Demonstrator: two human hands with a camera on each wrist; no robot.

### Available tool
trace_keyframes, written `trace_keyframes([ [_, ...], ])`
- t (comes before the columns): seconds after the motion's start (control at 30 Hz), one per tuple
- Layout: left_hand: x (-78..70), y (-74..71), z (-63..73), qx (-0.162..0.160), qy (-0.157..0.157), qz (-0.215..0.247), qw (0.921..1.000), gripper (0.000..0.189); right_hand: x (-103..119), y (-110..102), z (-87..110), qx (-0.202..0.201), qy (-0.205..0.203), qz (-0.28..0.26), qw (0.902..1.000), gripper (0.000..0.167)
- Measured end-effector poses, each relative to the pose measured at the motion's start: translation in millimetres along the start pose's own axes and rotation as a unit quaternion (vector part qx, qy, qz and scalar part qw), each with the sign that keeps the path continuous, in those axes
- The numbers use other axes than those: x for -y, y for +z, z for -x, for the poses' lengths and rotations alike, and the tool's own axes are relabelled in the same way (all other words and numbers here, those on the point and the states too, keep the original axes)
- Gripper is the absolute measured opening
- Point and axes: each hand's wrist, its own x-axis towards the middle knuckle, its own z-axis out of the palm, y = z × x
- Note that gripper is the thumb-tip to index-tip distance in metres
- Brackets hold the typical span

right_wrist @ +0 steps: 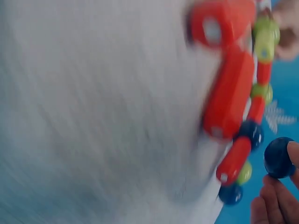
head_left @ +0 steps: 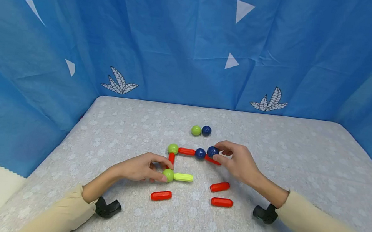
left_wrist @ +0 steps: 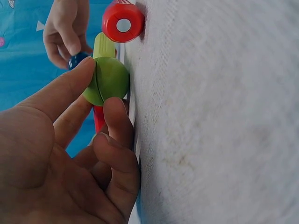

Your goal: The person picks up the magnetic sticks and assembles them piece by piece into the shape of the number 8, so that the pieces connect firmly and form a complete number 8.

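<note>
My left hand [head_left: 146,167] pinches a green ball [left_wrist: 112,79] at the near corner of a chain of balls and rods. From that ball a yellow-green rod [head_left: 183,177] points right, and a red rod [head_left: 172,158] runs back to a second green ball [head_left: 173,148]. Another red rod [head_left: 187,151] joins that one to a dark blue ball [head_left: 200,153], from which a further red rod [right_wrist: 233,161] sticks out. Above this last rod, my right hand [head_left: 239,161] holds another dark blue ball [right_wrist: 279,157] between thumb and fingers, apart from the chain in the right wrist view.
Behind the chain, a loose green ball [head_left: 196,130] and a blue ball [head_left: 206,130] sit side by side. Loose red rods lie nearer: one [head_left: 161,195] at front left, two [head_left: 220,186] [head_left: 222,202] at front right. A pale patterned cloth [head_left: 289,155] covers the table.
</note>
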Motion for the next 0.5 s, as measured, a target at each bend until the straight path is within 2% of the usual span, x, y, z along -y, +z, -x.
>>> trace_keyframes([
  [0.27, 0.1, -0.2, 0.8, -0.001, -0.002, 0.000, 1.0000, 0.029, 16, 10, 24.4, 0.053, -0.016, -0.016, 0.9983, 0.025],
  [0.5, 0.2, 0.5, -0.5, -0.003, -0.006, -0.002, 1.0000, 0.029, 21, 20, 31.7, 0.089, -0.022, -0.021, 0.9956, 0.026],
])
